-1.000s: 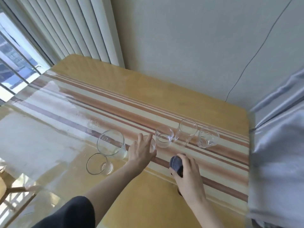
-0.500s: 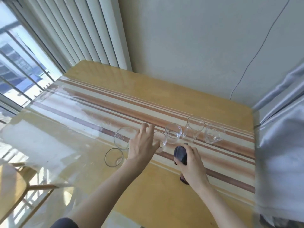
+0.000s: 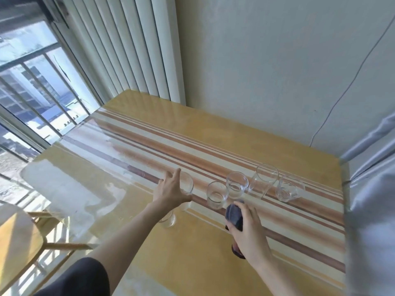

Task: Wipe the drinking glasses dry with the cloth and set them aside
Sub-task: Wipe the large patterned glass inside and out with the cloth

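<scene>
Several clear drinking glasses stand on the striped table [image 3: 149, 146]. My left hand [image 3: 171, 189] curls around a wide glass [image 3: 186, 185], fingers on its far side and thumb at its near side. A low glass [image 3: 168, 218] sits partly hidden under my left forearm. To the right stand a small glass [image 3: 215, 195], a tumbler [image 3: 236, 184], a tall glass [image 3: 265, 180] and another tumbler [image 3: 288, 189]. My right hand [image 3: 248, 229] grips a bunched dark blue cloth [image 3: 234, 216] just in front of the small glass.
A wooden chair [image 3: 17, 242] stands below the table's left edge. A silvery grey cover [image 3: 367, 210] hangs along the right edge. White vertical blinds [image 3: 132, 50] and a barred window [image 3: 32, 82] lie to the far left, and a thin cable [image 3: 333, 107] runs down the wall.
My left hand has shifted left from the small glass onto the wide glass and closed around it. The right hand with the cloth has barely moved. The view has tilted upward.
</scene>
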### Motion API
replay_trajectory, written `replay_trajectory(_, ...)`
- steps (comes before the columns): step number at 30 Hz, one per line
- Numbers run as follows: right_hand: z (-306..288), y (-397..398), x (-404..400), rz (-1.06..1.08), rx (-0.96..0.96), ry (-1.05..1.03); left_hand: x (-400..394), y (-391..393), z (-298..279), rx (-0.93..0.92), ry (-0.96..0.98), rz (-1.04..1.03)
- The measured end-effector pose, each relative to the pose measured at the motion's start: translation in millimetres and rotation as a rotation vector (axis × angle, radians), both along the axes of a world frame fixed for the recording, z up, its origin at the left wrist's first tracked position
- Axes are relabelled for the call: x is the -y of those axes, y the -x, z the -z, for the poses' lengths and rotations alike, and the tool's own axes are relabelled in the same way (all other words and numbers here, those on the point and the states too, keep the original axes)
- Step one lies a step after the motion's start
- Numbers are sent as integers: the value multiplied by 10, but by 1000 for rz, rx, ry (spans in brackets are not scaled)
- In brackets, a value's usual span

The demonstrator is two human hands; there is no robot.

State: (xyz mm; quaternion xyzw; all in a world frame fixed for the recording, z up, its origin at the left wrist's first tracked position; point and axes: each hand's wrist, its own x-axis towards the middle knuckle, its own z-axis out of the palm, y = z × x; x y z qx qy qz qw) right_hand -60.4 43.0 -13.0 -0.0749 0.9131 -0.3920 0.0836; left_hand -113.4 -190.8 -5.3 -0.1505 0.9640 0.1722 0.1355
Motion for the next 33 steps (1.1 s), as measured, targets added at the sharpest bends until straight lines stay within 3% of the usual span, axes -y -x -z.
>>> replay_trajectory(7, -287, 49, 80, 27, -60, 174, 127, 33, -532, -223, -49, -16)
replay_trajectory(11, -687, 150, 176, 44, -180, 358, 106, -94, -939, -364, -290, 33)
replay_trajectory(16, -1137, 252, 227, -53, -311, 518, -172, -208, -1372, -375, -558, 108)
replay_trajectory(22, -1320, 195, 109, -225, -381, 342, -486, -233, -1508, -337, -748, 248)
replay_trajectory(25, -1300, 211, -110, -213, -394, 159, -606, -207, -1531, -334, -791, 287)
replay_trajectory(29, -1272, 217, -398, -157, -182, 223, -754, -166, -1534, -311, -892, 278)
replay_trajectory(33, -1243, 188, -505, -65, -249, 147, -955, -136, -1516, -336, -977, 228)
